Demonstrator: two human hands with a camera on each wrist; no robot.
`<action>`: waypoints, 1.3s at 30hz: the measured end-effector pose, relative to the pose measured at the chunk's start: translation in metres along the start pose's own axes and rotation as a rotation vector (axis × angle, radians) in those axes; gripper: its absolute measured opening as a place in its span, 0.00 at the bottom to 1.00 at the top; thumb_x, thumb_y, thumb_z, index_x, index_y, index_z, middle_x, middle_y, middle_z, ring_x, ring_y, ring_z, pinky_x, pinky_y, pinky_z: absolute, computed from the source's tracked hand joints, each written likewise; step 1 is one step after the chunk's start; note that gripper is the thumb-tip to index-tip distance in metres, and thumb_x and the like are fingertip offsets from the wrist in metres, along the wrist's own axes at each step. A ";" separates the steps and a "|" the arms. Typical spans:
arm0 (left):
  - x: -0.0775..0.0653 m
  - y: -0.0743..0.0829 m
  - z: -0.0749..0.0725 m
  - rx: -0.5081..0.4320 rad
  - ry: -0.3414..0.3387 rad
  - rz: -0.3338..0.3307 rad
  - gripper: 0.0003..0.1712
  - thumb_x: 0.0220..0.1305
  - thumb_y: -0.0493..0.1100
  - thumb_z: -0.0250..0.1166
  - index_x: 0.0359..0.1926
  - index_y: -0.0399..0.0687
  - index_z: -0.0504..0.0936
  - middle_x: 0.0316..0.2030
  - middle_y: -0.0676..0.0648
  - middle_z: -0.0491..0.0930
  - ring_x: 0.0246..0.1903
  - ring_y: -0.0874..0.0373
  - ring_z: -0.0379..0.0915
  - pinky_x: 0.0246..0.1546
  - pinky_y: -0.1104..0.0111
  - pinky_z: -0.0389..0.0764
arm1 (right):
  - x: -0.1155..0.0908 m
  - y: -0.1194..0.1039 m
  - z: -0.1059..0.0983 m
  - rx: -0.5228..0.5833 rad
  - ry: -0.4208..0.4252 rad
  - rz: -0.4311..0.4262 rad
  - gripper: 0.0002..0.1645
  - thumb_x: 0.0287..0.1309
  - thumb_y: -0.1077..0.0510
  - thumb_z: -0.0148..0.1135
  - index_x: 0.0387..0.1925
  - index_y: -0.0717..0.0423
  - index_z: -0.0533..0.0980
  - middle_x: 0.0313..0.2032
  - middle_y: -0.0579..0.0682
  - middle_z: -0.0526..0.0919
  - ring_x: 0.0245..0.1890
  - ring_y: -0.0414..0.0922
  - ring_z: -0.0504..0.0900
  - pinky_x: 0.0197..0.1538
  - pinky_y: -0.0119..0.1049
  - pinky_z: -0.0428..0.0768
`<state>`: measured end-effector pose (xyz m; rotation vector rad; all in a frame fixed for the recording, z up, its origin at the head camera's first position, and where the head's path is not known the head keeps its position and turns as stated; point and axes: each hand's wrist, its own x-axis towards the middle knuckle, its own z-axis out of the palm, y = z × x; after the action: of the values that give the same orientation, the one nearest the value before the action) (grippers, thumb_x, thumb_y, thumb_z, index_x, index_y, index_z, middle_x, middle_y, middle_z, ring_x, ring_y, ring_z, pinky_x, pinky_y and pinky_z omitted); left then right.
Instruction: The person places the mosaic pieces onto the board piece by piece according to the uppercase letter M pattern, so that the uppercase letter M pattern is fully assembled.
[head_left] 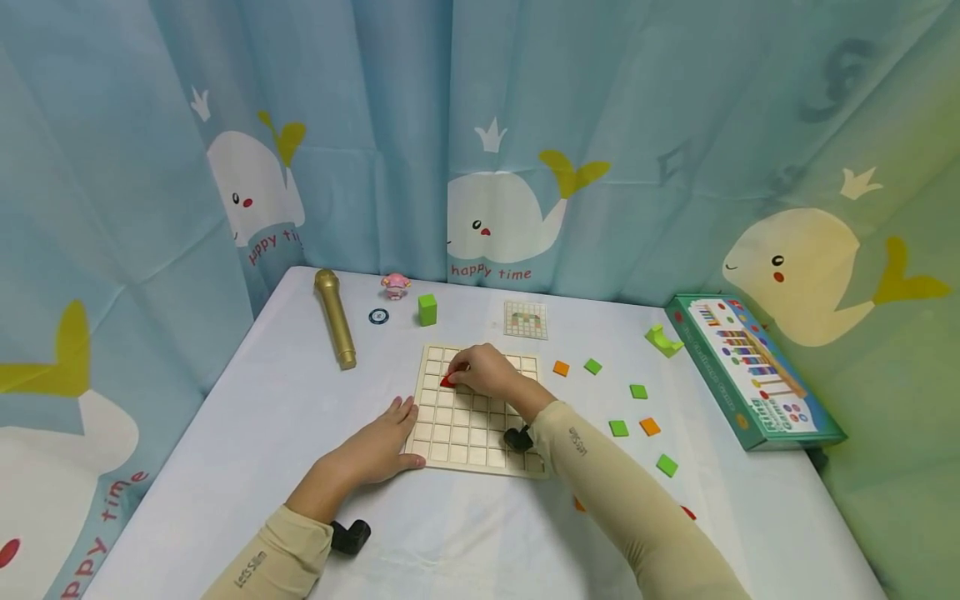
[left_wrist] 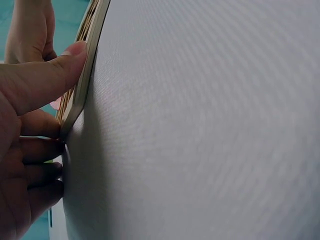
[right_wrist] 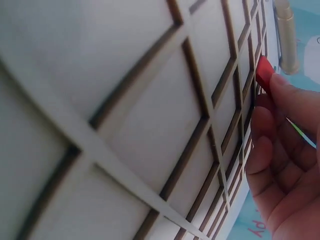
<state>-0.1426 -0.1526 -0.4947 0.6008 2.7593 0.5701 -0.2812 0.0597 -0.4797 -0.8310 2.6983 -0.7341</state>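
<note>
A wooden grid board (head_left: 457,457) with raised dividers lies flat on the white table. Over its far left part, my right hand (head_left: 489,373) pinches a small red tile (head_left: 447,382) between thumb and fingertips; the right wrist view shows the red tile (right_wrist: 264,71) tilted against the grid. The tile's full outline is hidden by my fingers. At the near left corner of the board, my left hand (head_left: 377,446) rests with fingers extended along the left edge. Its thumb (left_wrist: 70,62) touches the near edge.
Green and orange tiles, such as an orange one (head_left: 649,427), lie scattered right of the board. Behind it are a patterned card (head_left: 526,320), a green block (head_left: 427,310) and a pink figurine (head_left: 395,286). A gold microphone (head_left: 337,321) lies left, a game box (head_left: 753,367) right.
</note>
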 end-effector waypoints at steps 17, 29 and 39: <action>0.000 0.000 0.001 -0.006 -0.007 0.001 0.50 0.66 0.55 0.68 0.73 0.26 0.58 0.76 0.33 0.52 0.76 0.39 0.43 0.73 0.52 0.54 | 0.000 0.002 0.009 0.014 -0.008 -0.009 0.05 0.65 0.59 0.68 0.33 0.49 0.86 0.36 0.43 0.86 0.41 0.41 0.82 0.47 0.38 0.80; 0.001 0.000 0.002 -0.014 -0.004 0.004 0.50 0.66 0.55 0.69 0.73 0.25 0.59 0.75 0.32 0.53 0.76 0.38 0.44 0.73 0.52 0.55 | -0.011 0.003 -0.006 0.036 -0.032 -0.001 0.09 0.67 0.58 0.66 0.46 0.53 0.87 0.45 0.46 0.88 0.46 0.44 0.84 0.50 0.39 0.81; 0.000 0.000 0.001 -0.013 -0.001 -0.011 0.49 0.65 0.55 0.69 0.73 0.27 0.59 0.76 0.33 0.53 0.76 0.39 0.43 0.73 0.52 0.54 | -0.035 0.020 -0.039 0.033 0.007 0.033 0.13 0.69 0.57 0.64 0.51 0.58 0.85 0.45 0.49 0.85 0.37 0.42 0.81 0.41 0.38 0.80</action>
<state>-0.1423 -0.1522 -0.4952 0.5819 2.7546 0.5842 -0.2756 0.1099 -0.4548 -0.7753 2.6915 -0.7738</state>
